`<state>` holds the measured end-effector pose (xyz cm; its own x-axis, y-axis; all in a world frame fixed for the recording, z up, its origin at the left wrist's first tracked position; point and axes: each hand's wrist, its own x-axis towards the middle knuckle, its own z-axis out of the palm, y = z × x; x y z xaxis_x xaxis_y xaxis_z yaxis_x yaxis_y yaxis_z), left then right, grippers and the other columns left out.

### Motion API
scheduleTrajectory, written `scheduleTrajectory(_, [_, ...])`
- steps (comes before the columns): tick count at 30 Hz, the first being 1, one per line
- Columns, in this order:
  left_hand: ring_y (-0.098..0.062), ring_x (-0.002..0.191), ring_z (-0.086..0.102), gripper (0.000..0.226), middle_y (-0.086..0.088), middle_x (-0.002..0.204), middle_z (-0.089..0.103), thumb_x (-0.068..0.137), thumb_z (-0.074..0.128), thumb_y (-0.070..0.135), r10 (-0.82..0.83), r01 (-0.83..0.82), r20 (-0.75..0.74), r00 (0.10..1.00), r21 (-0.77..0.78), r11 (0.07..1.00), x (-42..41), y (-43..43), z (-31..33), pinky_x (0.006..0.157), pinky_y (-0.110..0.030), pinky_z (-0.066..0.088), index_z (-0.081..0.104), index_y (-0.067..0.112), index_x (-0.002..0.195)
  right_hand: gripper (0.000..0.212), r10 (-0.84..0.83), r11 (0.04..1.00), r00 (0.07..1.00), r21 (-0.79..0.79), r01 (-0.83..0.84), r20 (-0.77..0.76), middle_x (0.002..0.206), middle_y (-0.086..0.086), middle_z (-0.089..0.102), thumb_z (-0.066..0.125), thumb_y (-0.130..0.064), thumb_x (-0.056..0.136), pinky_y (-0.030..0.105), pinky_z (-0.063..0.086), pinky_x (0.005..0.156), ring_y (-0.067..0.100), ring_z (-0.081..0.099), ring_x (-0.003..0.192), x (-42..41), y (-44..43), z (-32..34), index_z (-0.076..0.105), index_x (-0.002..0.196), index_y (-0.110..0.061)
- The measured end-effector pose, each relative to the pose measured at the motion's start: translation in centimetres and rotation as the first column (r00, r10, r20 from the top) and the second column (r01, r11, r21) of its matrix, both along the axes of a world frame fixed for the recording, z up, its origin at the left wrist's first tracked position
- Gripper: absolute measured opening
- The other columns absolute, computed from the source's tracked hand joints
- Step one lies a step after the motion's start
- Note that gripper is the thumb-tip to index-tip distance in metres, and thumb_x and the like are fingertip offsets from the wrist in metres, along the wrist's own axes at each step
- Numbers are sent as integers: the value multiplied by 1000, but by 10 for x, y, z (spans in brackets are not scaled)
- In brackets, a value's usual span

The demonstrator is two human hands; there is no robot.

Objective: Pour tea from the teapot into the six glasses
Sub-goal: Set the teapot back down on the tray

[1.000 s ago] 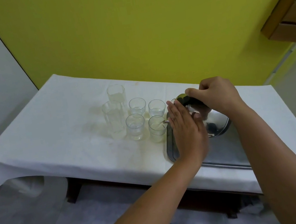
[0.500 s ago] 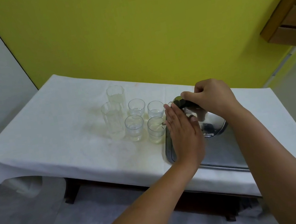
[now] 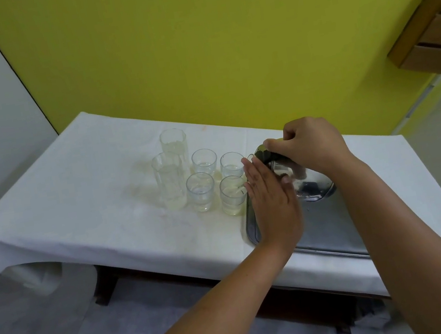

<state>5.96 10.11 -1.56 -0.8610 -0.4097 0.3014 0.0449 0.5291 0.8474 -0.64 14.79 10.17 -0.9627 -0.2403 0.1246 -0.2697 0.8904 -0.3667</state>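
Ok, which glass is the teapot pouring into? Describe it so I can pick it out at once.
Find the white table and the six glasses on it, left of the metal tray. Four short ones form a square beside two tall ones. The target glass is the near-right short one, closest to the tray and left hand, and holds pale yellow tea.

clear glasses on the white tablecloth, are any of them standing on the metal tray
No, all six clear glasses stand on the white tablecloth, left of the metal tray, which carries only the shiny steel teapot.

Six glasses (image 3: 202, 191), one teapot (image 3: 307, 183), one tray (image 3: 328, 232), two hands.
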Motion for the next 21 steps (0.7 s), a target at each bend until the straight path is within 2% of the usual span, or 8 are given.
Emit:
scheduleTrajectory(4, [-16,143,-14,68,-6,151,-19,89,-2,50,-6,6,-6,1000,21,1000,0,0,2,115,-28,-7,-17,8,139,47,23,1000,999,17,-22,-33,52,6,56,63,-49,82,31,32,51,23,46,57,-2,-3,1,42,58,-15])
scheduleTrajectory(6, [-16,143,-13,66,-4,150,-20,89,2,48,-8,8,-16,1000,42,999,0,-1,3,115,-28,-7,-18,7,137,47,28,999,998,29,-26,-56,52,6,54,63,-49,81,30,31,51,24,45,58,-2,-4,1,42,58,-14])
scheduleTrajectory(10, [-16,143,-13,66,-2,150,-22,89,4,48,-7,9,-26,1000,67,998,0,0,5,114,-26,-9,-19,9,137,46,43,999,997,19,-42,-58,56,12,63,62,-49,81,31,35,53,24,48,60,-3,-5,1,42,59,-14])
scheduleTrajectory(15, [-14,143,-14,66,-3,150,-21,90,6,46,-20,22,-25,999,73,997,0,0,6,115,-27,-8,-16,6,138,47,25,1000,999,13,-25,-48,50,6,54,63,-49,81,29,30,49,22,44,54,-1,-4,3,41,58,-14])
scheduleTrajectory(18, [-9,140,-18,62,-1,149,-22,97,16,37,-66,67,-23,998,83,994,0,-1,6,115,-29,-8,-11,6,143,46,-18,999,1000,-39,17,-9,46,4,54,63,-50,81,30,31,48,18,44,49,0,4,-2,46,60,-13])
scheduleTrajectory(21, [-7,139,-21,59,2,149,-23,101,28,24,-206,205,-3,979,89,975,0,-7,4,115,-28,-10,-9,10,146,45,-73,979,996,-187,82,51,45,4,62,63,-48,82,29,36,50,12,50,48,2,19,-12,56,65,-6])
